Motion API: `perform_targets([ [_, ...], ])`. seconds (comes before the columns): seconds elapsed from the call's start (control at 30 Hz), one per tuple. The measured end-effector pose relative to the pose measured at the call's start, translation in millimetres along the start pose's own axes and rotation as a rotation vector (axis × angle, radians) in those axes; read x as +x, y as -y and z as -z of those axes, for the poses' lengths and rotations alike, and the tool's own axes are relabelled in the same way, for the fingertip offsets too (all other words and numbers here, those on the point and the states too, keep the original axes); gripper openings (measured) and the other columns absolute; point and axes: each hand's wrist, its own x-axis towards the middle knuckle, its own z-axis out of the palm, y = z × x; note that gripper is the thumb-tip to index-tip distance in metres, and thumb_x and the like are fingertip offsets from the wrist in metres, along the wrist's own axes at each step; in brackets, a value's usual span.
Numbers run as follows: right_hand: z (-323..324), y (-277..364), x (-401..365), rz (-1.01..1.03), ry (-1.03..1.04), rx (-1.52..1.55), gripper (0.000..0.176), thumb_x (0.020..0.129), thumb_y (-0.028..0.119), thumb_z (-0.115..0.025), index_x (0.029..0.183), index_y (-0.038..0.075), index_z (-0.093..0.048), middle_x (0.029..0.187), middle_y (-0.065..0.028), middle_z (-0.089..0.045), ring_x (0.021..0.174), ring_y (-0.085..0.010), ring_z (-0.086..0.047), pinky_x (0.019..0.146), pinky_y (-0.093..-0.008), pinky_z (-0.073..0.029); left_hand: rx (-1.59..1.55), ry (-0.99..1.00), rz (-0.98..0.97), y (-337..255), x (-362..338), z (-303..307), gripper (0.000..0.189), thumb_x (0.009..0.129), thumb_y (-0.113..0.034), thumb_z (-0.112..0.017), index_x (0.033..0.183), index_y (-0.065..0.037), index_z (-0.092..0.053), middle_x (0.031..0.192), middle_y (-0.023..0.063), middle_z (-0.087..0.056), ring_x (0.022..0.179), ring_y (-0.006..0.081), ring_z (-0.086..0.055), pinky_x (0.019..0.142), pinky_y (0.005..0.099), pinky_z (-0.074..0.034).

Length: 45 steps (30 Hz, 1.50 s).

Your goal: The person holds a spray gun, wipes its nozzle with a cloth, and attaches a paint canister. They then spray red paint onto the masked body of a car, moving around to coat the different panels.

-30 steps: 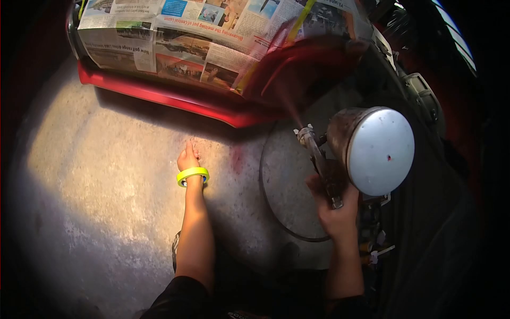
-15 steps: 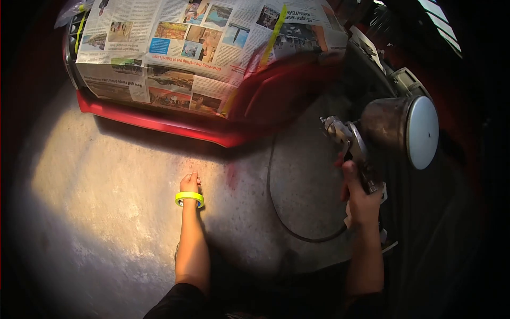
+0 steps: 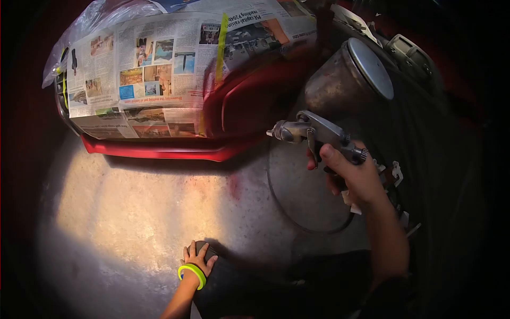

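My right hand (image 3: 353, 175) is wrapped round the handle of a metal spray gun (image 3: 313, 133). Its nozzle points left, toward the red car bumper (image 3: 249, 106). A steel paint cup (image 3: 340, 80) with a pale lid sits above the gun. Newspaper sheets (image 3: 154, 69) cover much of the bumper, held with yellow masking tape (image 3: 219, 56). Lower down, my left hand (image 3: 197, 258) lies with fingers spread on a dark rounded surface, seemingly my knee. A roll of yellow-green tape (image 3: 201, 277) circles that wrist.
A thin hose (image 3: 276, 196) curves over the concrete floor (image 3: 122, 212), partly sunlit. Clear plastic sheeting (image 3: 101, 21) hangs at the bumper's upper left. Pale car parts (image 3: 409, 56) stand at the upper right. The right side is very dark.
The spray gun has swung up and left, nearer the bumper, and its nozzle shows more clearly. My left hand has dropped lower and gone from curled to spread. The view has shifted.
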Motion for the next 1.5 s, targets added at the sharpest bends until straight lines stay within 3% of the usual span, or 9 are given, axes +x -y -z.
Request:
perform_targets([
  [0.27, 56.8, -1.5, 29.5, 0.052, -0.395, -0.086, 0.04, 0.092, 0.046, -0.068, 0.095, 0.006, -0.067, 0.08, -0.0013, -0.064, 0.058, -0.0052, -0.055, 0.038, -0.022, -0.034, -0.069, 0.043, 0.169, -4.4, -1.5, 5.4, 0.083, 0.086, -0.07, -0.054, 0.154, -0.031, -0.03, 0.164, 0.0178, -0.008, 0.145, 0.0525, -0.015, 0.115, 0.0583, -0.027],
  [0.57, 65.2, 14.5, 31.9, 0.036, 0.033, 0.124, 0.035, 0.091, 0.042, -0.071, 0.1, 0.008, -0.066, 0.087, -0.0025, -0.067, 0.07, -0.0076, -0.061, 0.04, -0.0218, -0.035, -0.032, 0.067, 0.228, -26.0, -39.7, -7.3, 0.106, 0.078, -0.073, -0.063, 0.159, -0.025, -0.013, 0.162, 0.0283, -0.003, 0.144, 0.0549, -0.016, 0.117, 0.0544, -0.027],
  [0.77, 110.2, -20.4, 57.6, 0.068, -0.439, 0.066, 0.036, 0.091, 0.041, -0.07, 0.102, 0.008, -0.067, 0.083, -0.0014, -0.064, 0.065, -0.007, -0.057, 0.039, -0.0222, -0.032, -0.047, -0.026, 0.186, -23.1, -40.4, -13.0, 0.105, 0.078, -0.07, -0.065, 0.158, -0.022, -0.017, 0.16, 0.0303, -0.008, 0.142, 0.0548, -0.02, 0.115, 0.0551, -0.028],
  [0.87, 110.1, -37.3, 49.1, 0.071, -0.48, 0.142, 0.038, 0.092, 0.043, -0.069, 0.102, 0.007, -0.067, 0.08, -0.0014, -0.063, 0.057, -0.007, -0.053, 0.04, -0.0221, -0.032, -0.033, -0.044, 0.18, -21.7, -41.7, -13.7, 0.105, 0.078, -0.07, -0.065, 0.158, -0.02, -0.019, 0.16, 0.031, -0.01, 0.142, 0.0539, -0.023, 0.115, 0.0537, -0.029],
  [0.97, 84.6, -52.2, 24.3, 0.05, -0.358, 0.222, 0.039, 0.092, 0.043, -0.068, 0.101, 0.005, -0.067, 0.079, -0.0024, -0.064, 0.049, -0.0065, -0.048, 0.04, -0.0225, -0.034, -0.026, -0.043, 0.178, -25.8, -40.6, -10.6, 0.105, 0.078, -0.069, -0.066, 0.157, -0.019, -0.02, 0.159, 0.0317, -0.01, 0.141, 0.0531, -0.024, 0.115, 0.0521, -0.029],
  [1.17, 74.6, -102.4, 0.7, 0.023, 0.164, 0.33, 0.04, 0.093, 0.039, -0.068, 0.101, 0.0, -0.067, 0.081, -0.0052, -0.067, 0.045, -0.0064, -0.046, 0.04, -0.0225, -0.034, -0.023, -0.053, 0.167, -24.0, -38.3, -11.2, 0.104, 0.078, -0.066, -0.069, 0.157, -0.019, -0.02, 0.159, 0.0323, -0.01, 0.141, 0.053, -0.024, 0.115, 0.0518, -0.03],
  [1.33, 94.5, -123.5, 17.5, 0.021, -0.371, 0.287, 0.039, 0.096, 0.041, -0.064, 0.101, 0.003, -0.068, 0.081, -0.0054, -0.065, 0.045, -0.007, -0.046, 0.039, -0.0217, -0.032, -0.055, -0.084, 0.16, -18.1, -39.0, -12.6, 0.104, 0.077, -0.062, -0.072, 0.157, -0.018, -0.021, 0.158, 0.033, -0.011, 0.142, 0.0523, -0.024, 0.116, 0.0514, -0.03],
  [1.43, 101.8, -129.5, 19.2, -0.026, -0.523, 0.261, 0.038, 0.096, 0.041, -0.064, 0.1, 0.003, -0.067, 0.082, -0.0053, -0.065, 0.045, -0.0069, -0.045, 0.038, -0.022, -0.032, -0.068, -0.102, 0.14, -13.3, -41.1, -13.1, 0.104, 0.077, -0.062, -0.072, 0.157, -0.018, -0.022, 0.158, 0.0335, -0.012, 0.142, 0.0521, -0.024, 0.116, 0.0512, -0.029],
  [1.5, 103.4, -137.8, 13.2, -0.027, -0.425, 0.26, 0.038, 0.095, 0.041, -0.066, 0.097, 0.003, -0.067, 0.082, -0.0047, -0.065, 0.044, -0.0066, -0.045, 0.038, -0.0223, -0.031, -0.064, -0.093, 0.146, -15.3, -41.4, -11.0, 0.104, 0.077, -0.062, -0.072, 0.157, -0.018, -0.021, 0.157, 0.0336, -0.012, 0.142, 0.0521, -0.024, 0.116, 0.0512, -0.029],
])
